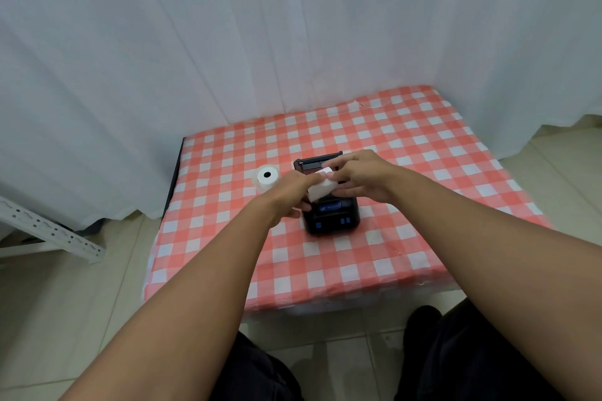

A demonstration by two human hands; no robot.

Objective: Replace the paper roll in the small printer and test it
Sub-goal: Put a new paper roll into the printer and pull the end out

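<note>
A white paper roll [321, 187] is held just above the open bay of the small black printer [330, 212], which sits near the middle of the table [423, 172] on a red-and-white checked cloth. The printer's lid [317, 162] stands tipped back behind the roll. The left hand [288, 197] grips the roll from the near-left side, and the right hand [360, 177] pinches at its far upper edge, where the loose end of the paper seems to be, though the fingers hide the exact hold. A second paper roll [267, 177] stands on end just to the left of the printer, apart from it; I cannot tell which of the two is the fresh one.

This looks like the loading step: the roll is being readied to drop into the bay. The next move calls for seating it squarely with the free end drawn out toward the lid's edge, then closing the lid over that end before any test print.
</note>
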